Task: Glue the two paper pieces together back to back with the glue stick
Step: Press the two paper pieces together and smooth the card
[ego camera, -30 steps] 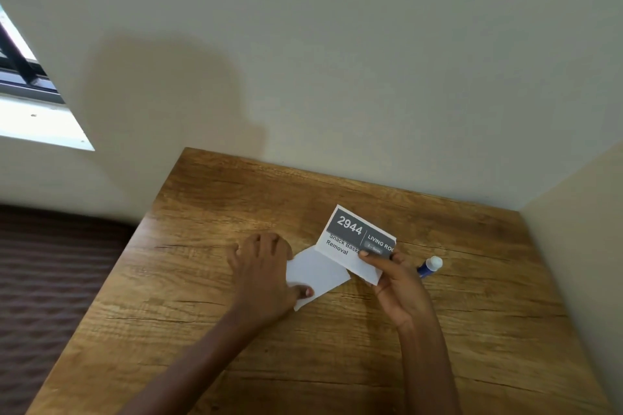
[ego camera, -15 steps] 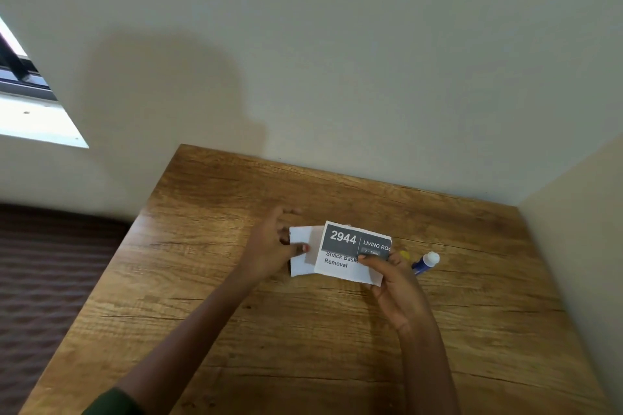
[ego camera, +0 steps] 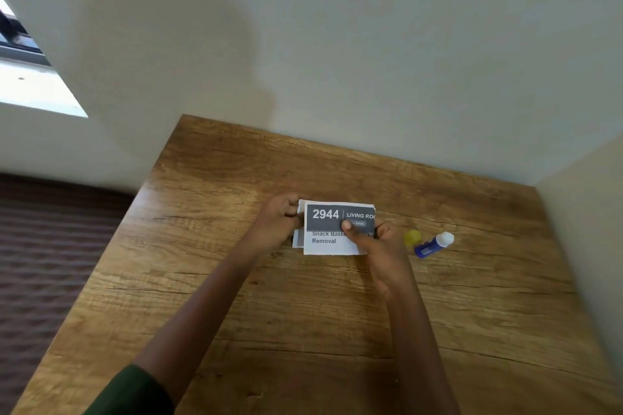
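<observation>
A printed paper piece (ego camera: 328, 229) with a grey band reading "2944" faces me above the wooden table (ego camera: 303, 313). A second, white paper piece (ego camera: 298, 239) lies right behind it, only its left edge showing. My left hand (ego camera: 278, 226) grips the left edges of both papers. My right hand (ego camera: 377, 242) pinches the printed paper's right side, thumb on its face. A blue glue stick (ego camera: 433, 245) lies uncapped on the table to the right, its white tip pointing away. Its yellow cap (ego camera: 412, 238) rests beside it.
The table stands in a corner, with a wall (ego camera: 337, 61) along its far edge and another wall (ego camera: 586, 229) on the right. Dark carpet (ego camera: 43, 263) lies past the table's left edge. A window (ego camera: 23, 77) is at the upper left.
My left hand lifted the white paper off the table and brought it behind the printed paper. The two pieces now overlap almost fully. The glue stick has not moved.
</observation>
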